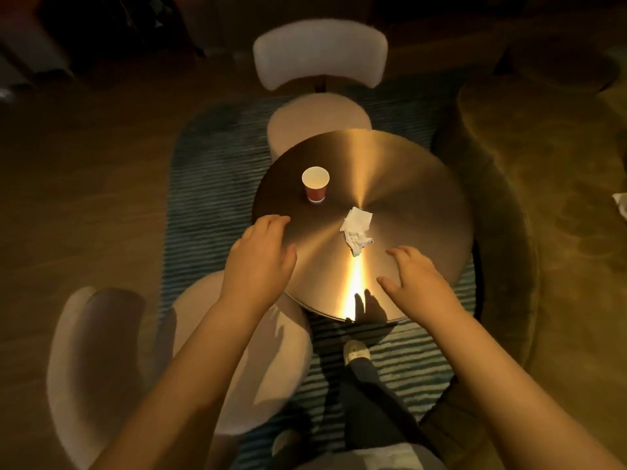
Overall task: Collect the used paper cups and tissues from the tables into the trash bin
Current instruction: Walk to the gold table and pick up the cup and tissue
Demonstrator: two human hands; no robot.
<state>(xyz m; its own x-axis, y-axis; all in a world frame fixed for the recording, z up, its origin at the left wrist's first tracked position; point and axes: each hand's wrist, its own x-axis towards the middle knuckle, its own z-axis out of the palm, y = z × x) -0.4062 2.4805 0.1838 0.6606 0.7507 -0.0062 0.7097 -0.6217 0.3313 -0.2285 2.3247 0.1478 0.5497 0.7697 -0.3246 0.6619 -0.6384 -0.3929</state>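
Spanning the floor, rug (210,184): blue-green stripes, under the table and both chairs.
table (407,205): round, brushed brass top in the middle of the scene, carrying the paper cup and the tissue.
near-left chair (281,351): pale cushioned seat tucked against the near-left rim of the table, curved back further near-left.
far chair (319,52): same pale kind, seat tucked under the far rim.
left hand (261,262): fingers loosely curved, holding nothing, over the near-left rim, near side of the paper cup and apart from it.
right hand (417,276): fingers spread wide, holding nothing, above the near-right part of the top, just near-right of the tissue, not touching it.
tissue (356,232): white, crumpled, lying close to the centre of the top, well apart from the cup.
paper cup (316,184): red outside, upright on the left part of the top, mouth up, pale lining showing; contents impossible to tell.
shoe (355,351): light, on the rug below the near rim.
white scrap (621,205): at the right edge, cut off, kind unclear.
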